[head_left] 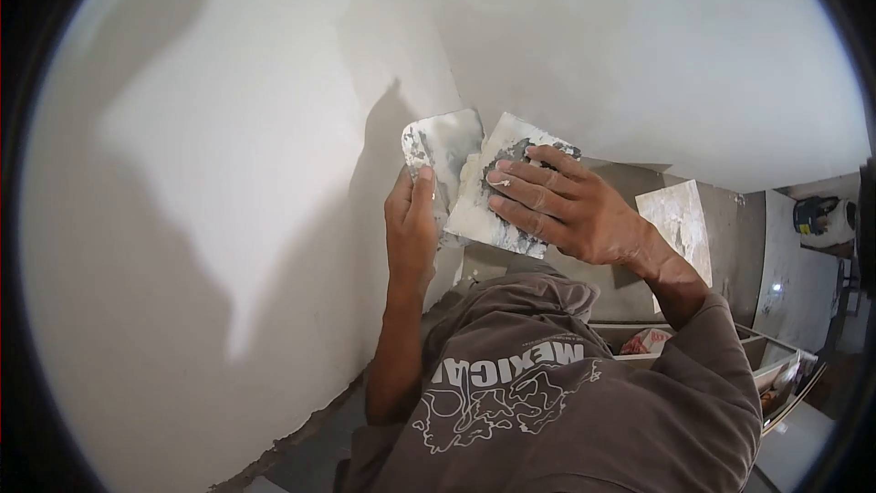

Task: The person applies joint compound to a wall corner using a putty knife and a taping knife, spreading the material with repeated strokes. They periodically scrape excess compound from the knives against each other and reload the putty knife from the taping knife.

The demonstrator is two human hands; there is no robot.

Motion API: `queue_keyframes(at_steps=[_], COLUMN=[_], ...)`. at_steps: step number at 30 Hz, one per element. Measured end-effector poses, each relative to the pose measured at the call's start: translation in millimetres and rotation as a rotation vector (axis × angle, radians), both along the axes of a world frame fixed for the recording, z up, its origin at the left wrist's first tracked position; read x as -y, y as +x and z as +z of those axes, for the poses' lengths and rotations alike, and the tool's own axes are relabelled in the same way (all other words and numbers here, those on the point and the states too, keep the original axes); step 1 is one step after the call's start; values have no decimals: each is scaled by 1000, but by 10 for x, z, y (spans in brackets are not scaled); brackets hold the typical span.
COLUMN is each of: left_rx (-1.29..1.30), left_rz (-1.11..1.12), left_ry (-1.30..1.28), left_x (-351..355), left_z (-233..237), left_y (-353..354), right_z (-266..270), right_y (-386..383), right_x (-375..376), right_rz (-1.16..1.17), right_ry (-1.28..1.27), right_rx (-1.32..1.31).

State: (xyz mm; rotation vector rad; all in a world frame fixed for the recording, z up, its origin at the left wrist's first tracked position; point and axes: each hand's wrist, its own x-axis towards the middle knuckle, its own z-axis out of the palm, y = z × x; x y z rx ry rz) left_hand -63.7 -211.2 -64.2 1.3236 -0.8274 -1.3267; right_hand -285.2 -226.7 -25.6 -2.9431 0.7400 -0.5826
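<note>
My left hand [412, 224] is closed on a flat plastering blade [452, 137] with rounded corners, its thumb lying on the plaster-smeared face. A second, squarer plastering blade [474, 205] is in my right hand [575, 210], with the fingers laid across its patchy grey and white face. The two blades meet or overlap at their facing edges, where a little cream-coloured filler shows. White residue marks the fingers of both hands. Any handles on the blades are hidden. Both blades are held up in front of my chest, near the wall corner.
A smooth white wall [228, 219] with shadows on it stands at left, meeting another pale wall [639, 55]. Below right are a plaster-stained board [677, 228], a frame-like shelf holding a red-and-white bag [646, 341], and a bucket-like container [826, 219].
</note>
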Motion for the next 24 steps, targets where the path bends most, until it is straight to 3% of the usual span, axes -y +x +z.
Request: queue_keyframes(at_steps=[4, 10, 24], left_rx=[71, -74, -138], left_rz=[46, 137, 41], left_ry=[13, -1, 157], left_x=[-89, -43, 12], left_z=[-55, -77, 67], left_y=[-94, -183, -2], right_z=[-104, -103, 126], right_y=[-81, -127, -8], right_x=[48, 192, 84], right_rz=[64, 111, 91], right_ry=[34, 41, 115], right_rx=[-55, -57, -92])
